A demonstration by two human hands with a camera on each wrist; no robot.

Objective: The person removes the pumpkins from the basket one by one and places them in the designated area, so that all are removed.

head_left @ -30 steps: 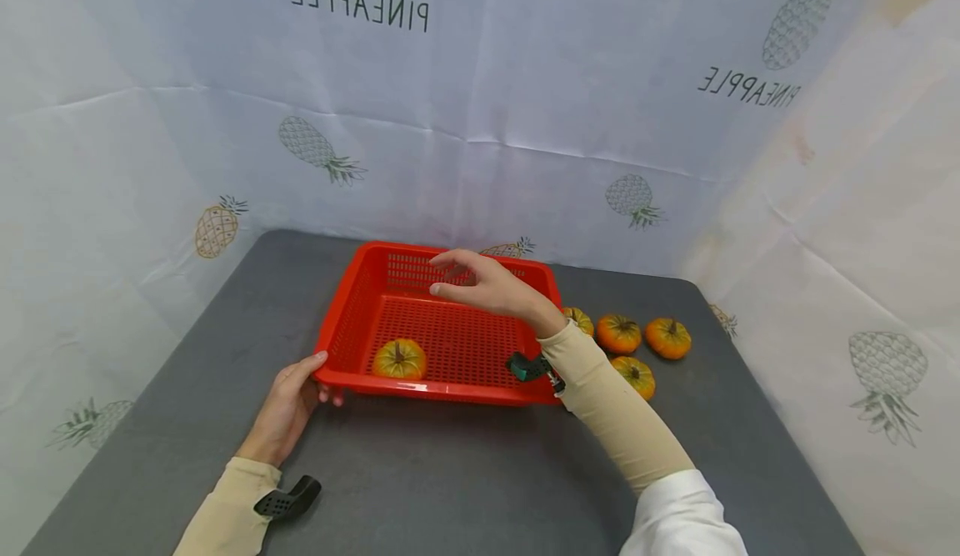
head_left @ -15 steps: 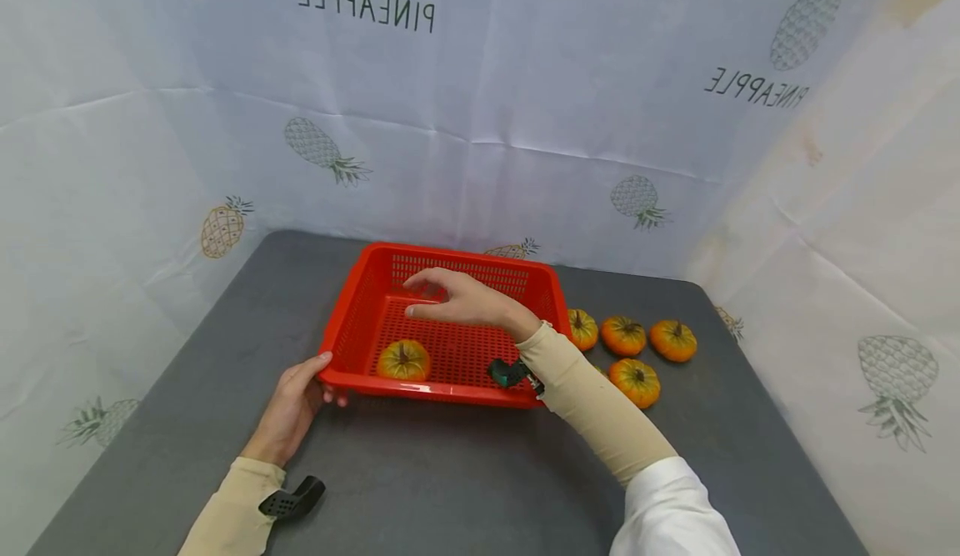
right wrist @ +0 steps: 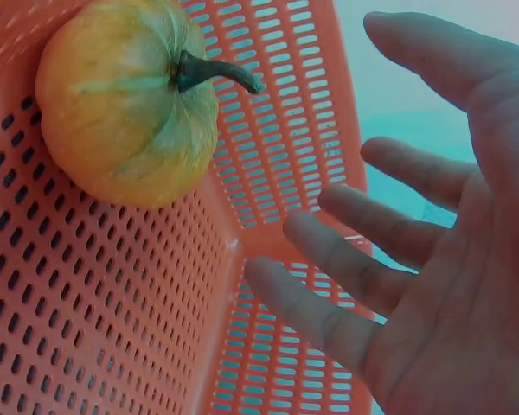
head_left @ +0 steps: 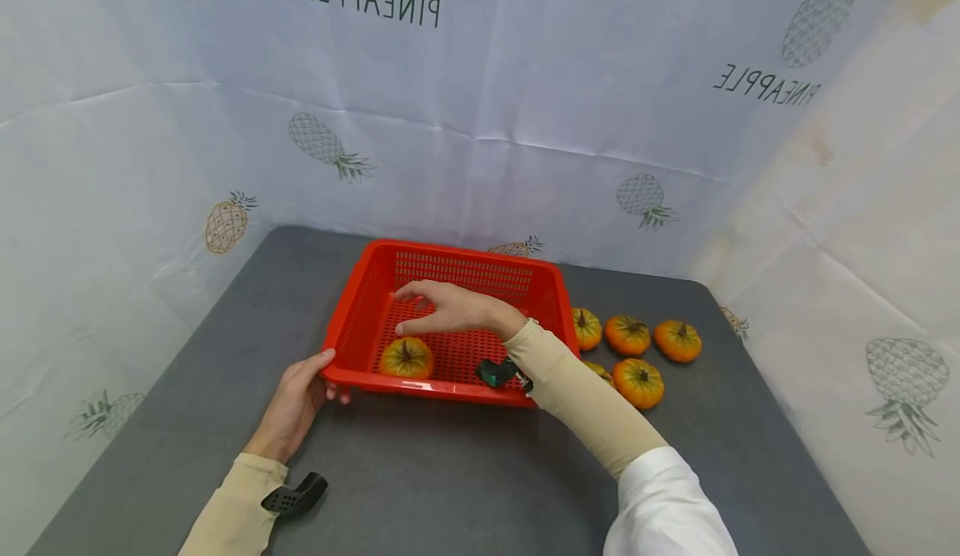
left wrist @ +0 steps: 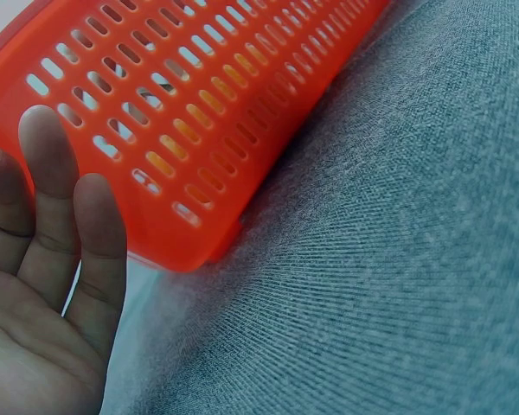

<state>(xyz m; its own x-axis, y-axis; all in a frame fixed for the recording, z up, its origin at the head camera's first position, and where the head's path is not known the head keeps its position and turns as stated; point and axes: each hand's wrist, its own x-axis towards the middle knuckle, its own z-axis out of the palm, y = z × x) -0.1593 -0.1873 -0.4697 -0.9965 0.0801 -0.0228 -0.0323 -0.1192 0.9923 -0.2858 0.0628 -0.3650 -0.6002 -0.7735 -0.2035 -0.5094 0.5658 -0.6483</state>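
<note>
At the front left corner of a red plastic basket [head_left: 480,391], my left hand [head_left: 292,406] holds the rim, thumb on top. Its other fingers lie along the outer wall [left wrist: 199,112] in the left wrist view. Inside the basket sits one small orange-green pumpkin [head_left: 407,359], near the front left. My right hand [head_left: 453,309] hovers over the basket just above and behind that pumpkin, fingers spread and holding nothing. The right wrist view has the pumpkin [right wrist: 125,104], with its dark curved stem, apart from the fingertips [right wrist: 272,281].
Several more pumpkins [head_left: 639,383] lie on the grey table [head_left: 450,473] to the right of the basket; one is partly hidden by the right forearm. A white curtain [head_left: 480,106] printed with pineapples stands behind and at the sides of the table.
My right hand has moved left and lower, toward the pumpkin in the basket. The left hand has kept its place at the rim. The whole view has shifted slightly.
</note>
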